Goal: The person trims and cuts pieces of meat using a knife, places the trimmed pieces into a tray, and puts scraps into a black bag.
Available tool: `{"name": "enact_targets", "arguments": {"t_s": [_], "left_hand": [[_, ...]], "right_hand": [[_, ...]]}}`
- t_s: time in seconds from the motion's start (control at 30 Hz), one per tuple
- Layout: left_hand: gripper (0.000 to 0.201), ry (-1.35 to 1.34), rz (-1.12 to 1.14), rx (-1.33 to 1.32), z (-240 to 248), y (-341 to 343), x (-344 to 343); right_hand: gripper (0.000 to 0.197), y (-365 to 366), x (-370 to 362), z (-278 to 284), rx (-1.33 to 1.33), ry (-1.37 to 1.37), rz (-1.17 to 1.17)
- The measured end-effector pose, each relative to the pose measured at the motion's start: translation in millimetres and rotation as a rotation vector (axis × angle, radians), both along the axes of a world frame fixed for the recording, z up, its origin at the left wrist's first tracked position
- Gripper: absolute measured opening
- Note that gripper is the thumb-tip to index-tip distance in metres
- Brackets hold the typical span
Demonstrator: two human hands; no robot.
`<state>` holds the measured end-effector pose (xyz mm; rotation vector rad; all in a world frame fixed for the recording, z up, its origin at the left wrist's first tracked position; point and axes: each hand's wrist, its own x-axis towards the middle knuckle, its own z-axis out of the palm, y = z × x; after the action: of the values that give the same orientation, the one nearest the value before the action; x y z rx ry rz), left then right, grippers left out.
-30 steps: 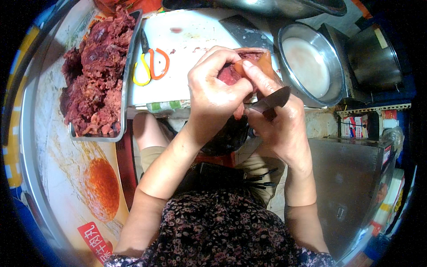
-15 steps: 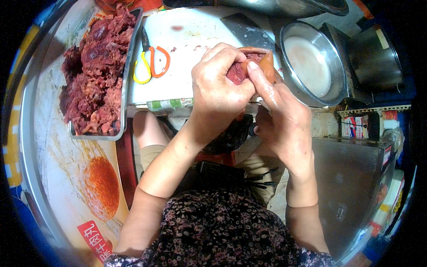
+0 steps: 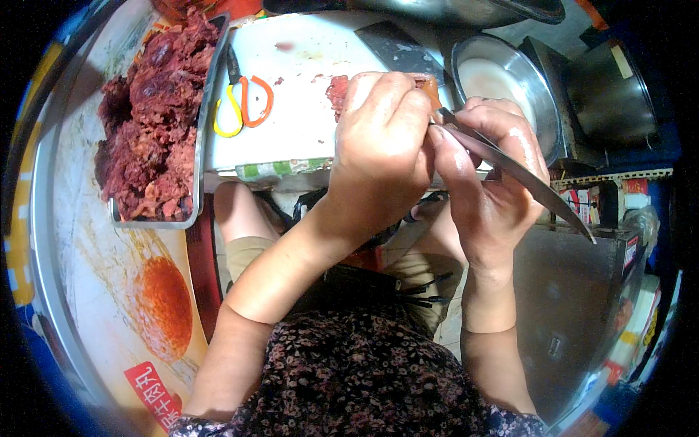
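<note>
Curls left hand (image 3: pixel 382 138) closed over red meat (image 3: pixel 337 93) above the near part of a white board (image 3: pixel 291 109), and pinches a knife (image 3: pixel 557 202) between thumb and bent fingers of right hand (image 3: pixel 491 207). Keeps on the board orange-and-yellow scissors (image 3: pixel 245 98) and, farther back, a dark flat blade (image 3: pixel 393 47). Sits between a meat-heaped metal tray (image 3: pixel 198 182), left, and a steel bowl (image 3: pixel 547 95) and metal cabinet (image 3: pixel 553 306), right.
</note>
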<state>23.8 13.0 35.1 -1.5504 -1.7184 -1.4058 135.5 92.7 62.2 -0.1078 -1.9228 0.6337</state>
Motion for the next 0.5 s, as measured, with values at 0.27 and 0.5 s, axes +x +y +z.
{"name": "enact_targets", "arguments": {"t_s": [0.27, 0.5], "left_hand": [[0.022, 0.020, 0.034, 0.044, -5, 3, 2], [0.027, 0.005, -0.026, 0.078, -2, 3, 0]], "right_hand": [[0.014, -1, 4, -1, 0.032, -0.077, -0.094], [0.017, -1, 14, 1, -0.201, -0.080, -0.148]]}}
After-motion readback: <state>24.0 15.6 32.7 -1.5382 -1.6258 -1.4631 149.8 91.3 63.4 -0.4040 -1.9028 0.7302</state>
